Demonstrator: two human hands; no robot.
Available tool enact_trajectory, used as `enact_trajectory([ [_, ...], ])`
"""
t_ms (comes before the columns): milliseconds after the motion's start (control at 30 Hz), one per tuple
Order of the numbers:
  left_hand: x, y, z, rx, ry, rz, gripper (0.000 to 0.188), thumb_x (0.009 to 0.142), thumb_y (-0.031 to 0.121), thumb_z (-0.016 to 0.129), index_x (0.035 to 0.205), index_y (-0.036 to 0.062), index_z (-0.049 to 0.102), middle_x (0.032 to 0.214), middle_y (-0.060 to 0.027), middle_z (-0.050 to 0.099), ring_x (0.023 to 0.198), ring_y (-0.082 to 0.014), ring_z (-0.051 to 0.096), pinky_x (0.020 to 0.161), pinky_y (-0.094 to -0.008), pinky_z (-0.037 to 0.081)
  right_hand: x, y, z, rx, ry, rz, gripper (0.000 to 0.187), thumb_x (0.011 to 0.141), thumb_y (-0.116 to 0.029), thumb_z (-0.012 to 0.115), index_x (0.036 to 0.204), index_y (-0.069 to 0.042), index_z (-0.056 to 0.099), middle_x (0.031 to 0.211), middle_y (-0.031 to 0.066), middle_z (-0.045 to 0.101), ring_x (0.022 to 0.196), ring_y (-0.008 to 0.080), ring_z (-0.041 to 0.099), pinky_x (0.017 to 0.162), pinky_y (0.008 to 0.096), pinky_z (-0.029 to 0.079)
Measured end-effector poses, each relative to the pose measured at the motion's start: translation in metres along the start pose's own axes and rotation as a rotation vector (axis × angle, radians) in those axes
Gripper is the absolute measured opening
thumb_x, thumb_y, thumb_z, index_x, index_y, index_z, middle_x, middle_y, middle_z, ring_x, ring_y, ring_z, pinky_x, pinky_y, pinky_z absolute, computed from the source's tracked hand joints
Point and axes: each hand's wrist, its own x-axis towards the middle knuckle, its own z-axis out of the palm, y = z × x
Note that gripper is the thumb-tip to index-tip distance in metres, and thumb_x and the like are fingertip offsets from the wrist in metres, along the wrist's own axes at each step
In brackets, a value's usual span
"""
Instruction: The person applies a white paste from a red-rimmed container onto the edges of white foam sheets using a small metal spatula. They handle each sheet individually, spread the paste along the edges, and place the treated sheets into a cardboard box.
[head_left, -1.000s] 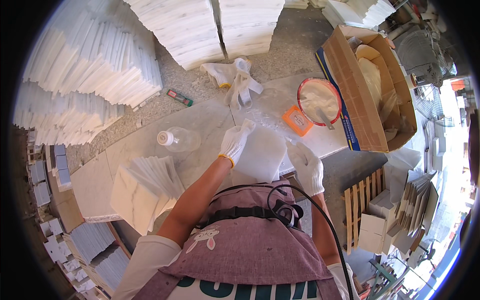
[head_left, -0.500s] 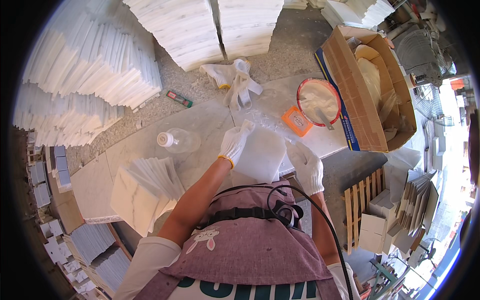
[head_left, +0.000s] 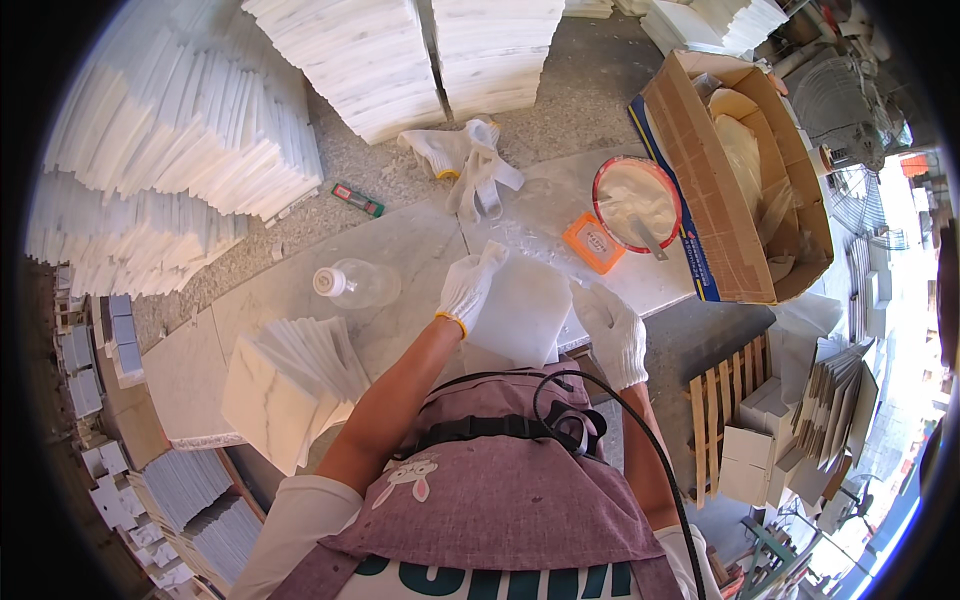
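Note:
A square white marble tile (head_left: 525, 308) lies in front of my body over the near edge of the marble-topped bench. My left hand (head_left: 470, 285), in a white knit glove with a yellow cuff, is closed on its left edge near the far corner. On the opposite side my right hand (head_left: 610, 325), gloved alike, grips the right edge, its fingertips partly hidden. Beyond the tile sit an orange box-shaped pack (head_left: 593, 243) and a red-rimmed tub (head_left: 637, 205) of pale paste with a scraper (head_left: 648, 238) in it. Left of my left hand lies a clear plastic bottle (head_left: 360, 283).
Several tiles (head_left: 290, 385) lean together at the bench's left. Spare white gloves (head_left: 465, 160) and a green-and-red tool (head_left: 357, 199) lie farther back. Tall tile stacks (head_left: 180, 130) stand behind. A cardboard box (head_left: 740, 180) is at right, above a wooden pallet (head_left: 725, 410). A black cable (head_left: 655, 430) crosses my right forearm.

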Motion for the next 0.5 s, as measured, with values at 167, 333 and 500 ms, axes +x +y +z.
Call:
enact_trajectory([
  [167,0.002,-0.003,0.001,-0.018,0.002,0.01,0.056,0.085,0.056,0.061,0.07,0.0019,0.058,0.063,-0.0031,0.048,0.061,-0.0137,0.043,0.057,-0.0336,0.036,0.0,0.001,-0.002,0.038,-0.023,-0.005,0.055,0.087,-0.04,0.067,0.122,0.001,0.062,0.103,0.0177,0.071,0.097,0.0199,0.067,0.086,0.0325,0.05],
  [333,0.006,-0.008,0.002,-0.042,0.007,0.017,0.055,0.084,0.056,0.063,0.068,0.0034,0.056,0.063,-0.0005,0.045,0.061,-0.0117,0.04,0.056,-0.0327,0.034,-0.002,0.017,0.001,0.232,-0.04,-0.055,0.05,0.088,-0.028,0.066,0.129,-0.001,0.057,0.105,0.0146,0.07,0.093,0.023,0.068,0.081,0.0327,0.051],
  [500,0.01,-0.014,0.0,-0.093,0.001,0.008,0.054,0.084,0.055,0.066,0.069,0.0037,0.057,0.066,0.0012,0.046,0.063,-0.0103,0.04,0.057,-0.0313,0.034,-0.017,0.026,-0.012,0.769,-0.159,0.111,0.053,0.094,-0.017,0.059,0.141,0.002,0.042,0.107,0.0067,0.063,0.094,0.0176,0.064,0.078,0.0296,0.052],
])
